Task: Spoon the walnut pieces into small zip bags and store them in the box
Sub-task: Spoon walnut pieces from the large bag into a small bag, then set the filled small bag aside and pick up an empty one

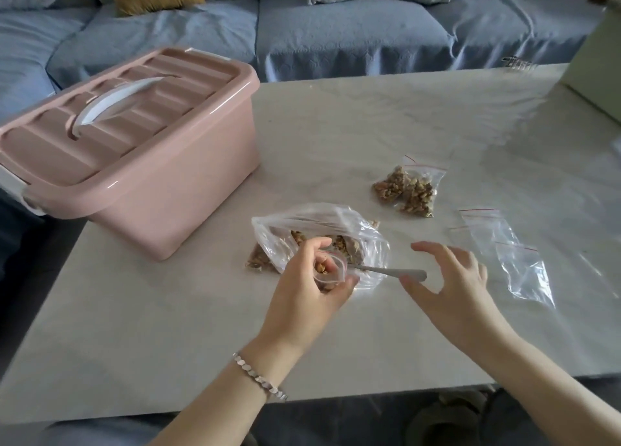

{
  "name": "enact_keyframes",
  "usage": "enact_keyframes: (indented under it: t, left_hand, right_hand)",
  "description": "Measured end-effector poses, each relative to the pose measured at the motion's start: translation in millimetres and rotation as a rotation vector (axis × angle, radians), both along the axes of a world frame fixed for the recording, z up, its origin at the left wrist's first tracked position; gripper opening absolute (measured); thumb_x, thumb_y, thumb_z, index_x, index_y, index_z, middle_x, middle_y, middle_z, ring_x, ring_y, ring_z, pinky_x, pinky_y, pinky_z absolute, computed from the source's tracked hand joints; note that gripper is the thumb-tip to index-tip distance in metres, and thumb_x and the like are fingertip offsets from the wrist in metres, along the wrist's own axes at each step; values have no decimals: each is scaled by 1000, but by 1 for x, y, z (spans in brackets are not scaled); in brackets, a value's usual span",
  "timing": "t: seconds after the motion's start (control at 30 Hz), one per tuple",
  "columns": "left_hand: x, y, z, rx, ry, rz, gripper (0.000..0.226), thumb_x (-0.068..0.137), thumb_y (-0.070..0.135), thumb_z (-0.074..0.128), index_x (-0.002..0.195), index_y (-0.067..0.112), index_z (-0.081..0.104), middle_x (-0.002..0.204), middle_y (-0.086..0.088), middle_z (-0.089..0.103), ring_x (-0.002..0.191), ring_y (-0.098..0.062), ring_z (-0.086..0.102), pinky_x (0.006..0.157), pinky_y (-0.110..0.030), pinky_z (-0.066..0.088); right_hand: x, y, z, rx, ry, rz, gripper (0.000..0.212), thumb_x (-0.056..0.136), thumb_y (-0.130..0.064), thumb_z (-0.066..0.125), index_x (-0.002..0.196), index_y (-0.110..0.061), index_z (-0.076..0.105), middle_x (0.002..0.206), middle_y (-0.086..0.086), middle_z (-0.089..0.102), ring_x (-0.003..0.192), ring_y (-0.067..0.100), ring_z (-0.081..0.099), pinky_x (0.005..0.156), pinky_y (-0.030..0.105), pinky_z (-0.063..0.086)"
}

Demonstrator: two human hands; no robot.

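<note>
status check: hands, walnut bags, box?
Left hand holds small zip bag open, part filled. Right hand open at spoon, no grip. Two filled bags on table; pink box lid shut.

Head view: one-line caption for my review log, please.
Left hand holds a small clear zip bag of walnut pieces open; right hand reaches for the metal spoon; pink lidded plastic box closed.
</note>
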State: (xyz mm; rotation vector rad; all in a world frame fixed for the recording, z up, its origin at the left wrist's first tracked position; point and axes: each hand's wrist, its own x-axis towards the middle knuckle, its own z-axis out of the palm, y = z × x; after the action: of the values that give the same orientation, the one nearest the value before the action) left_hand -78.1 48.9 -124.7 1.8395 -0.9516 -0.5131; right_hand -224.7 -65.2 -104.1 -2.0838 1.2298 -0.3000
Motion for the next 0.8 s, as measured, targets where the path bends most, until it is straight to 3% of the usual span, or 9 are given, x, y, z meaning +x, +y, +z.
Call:
enact_keyframes:
  t: [0.03, 0.17, 0.27, 0.33, 0.43, 0.53, 0.6, 0.7, 0.8]
  left_hand:
    - [-3, -3, 2, 10, 16, -21, 46, 77, 32, 72, 114, 31, 45, 88, 10, 59, 86, -2, 57, 75, -8, 42]
    - [-11, -17, 11, 16, 2, -96, 43, 78, 29, 72, 109, 31, 42, 80, 12, 58, 78, 2, 56, 67, -7, 42]
    - [-17, -23, 17, 0, 31, -126, 43, 76, 22, 73, 110, 25, 46, 84, 8, 58, 78, -3, 57, 67, -10, 44]
    - [-20, -27, 21, -30, 46, -142, 40, 76, 20, 72, 104, 31, 45, 81, 8, 57, 75, -4, 56, 66, -11, 44]
    - [-24, -37, 24, -62, 22, -151, 45, 75, 18, 74, 108, 27, 45, 80, 13, 56, 72, 1, 56, 66, -8, 41]
    - [-22, -43, 25, -8, -37, -146, 69, 73, 28, 76, 130, 20, 37, 101, 15, 53, 91, 1, 54, 75, -5, 40]
    - [-19, -42, 22, 13, -100, -152, 71, 73, 29, 76, 131, 22, 36, 108, 15, 48, 99, -2, 51, 81, -4, 37]
    - [-12, -34, 18, 50, -136, -138, 42, 78, 24, 71, 113, 28, 47, 101, 15, 52, 94, -2, 51, 80, -6, 37]
    - [-3, -21, 15, 129, -147, -155, 12, 84, 24, 62, 94, 29, 57, 90, 13, 60, 87, 0, 55, 76, -7, 38]
  right_hand:
    - [1, 4, 9, -53, -64, 63, 38, 81, -33, 65, 115, -40, 49, 114, -12, 33, 118, 13, 29, 91, 26, 29]
    - [11, 13, 27, -57, -202, 324, 26, 76, -42, 65, 90, -57, 48, 104, -27, 48, 96, -7, 48, 79, 7, 40]
    - [15, 11, 26, -33, -256, 298, 30, 77, -25, 70, 73, -52, 57, 87, -19, 62, 87, -2, 55, 74, 10, 44]
    - [15, 8, 26, -55, -282, 268, 30, 76, -20, 72, 67, -46, 60, 78, -15, 64, 80, 2, 58, 70, 14, 46]
    - [11, 0, 29, -78, -328, 209, 15, 75, -13, 72, 68, -25, 70, 70, -10, 67, 72, 5, 60, 67, 15, 48]
    - [6, -17, 38, -101, -386, 144, 14, 74, -7, 72, 68, -19, 71, 70, -13, 68, 65, 7, 63, 63, 15, 49]
    - [2, -38, 45, -172, -413, 100, 13, 73, -7, 73, 68, -19, 71, 67, -12, 68, 62, 4, 62, 63, 14, 48]
    - [4, -83, 51, -210, -416, 47, 5, 74, -12, 74, 71, -14, 71, 65, -1, 69, 60, 4, 59, 66, 22, 50]
    - [18, -122, 34, -172, -371, 56, 9, 76, -12, 74, 71, -18, 69, 66, -2, 68, 58, 1, 58, 64, 15, 47]
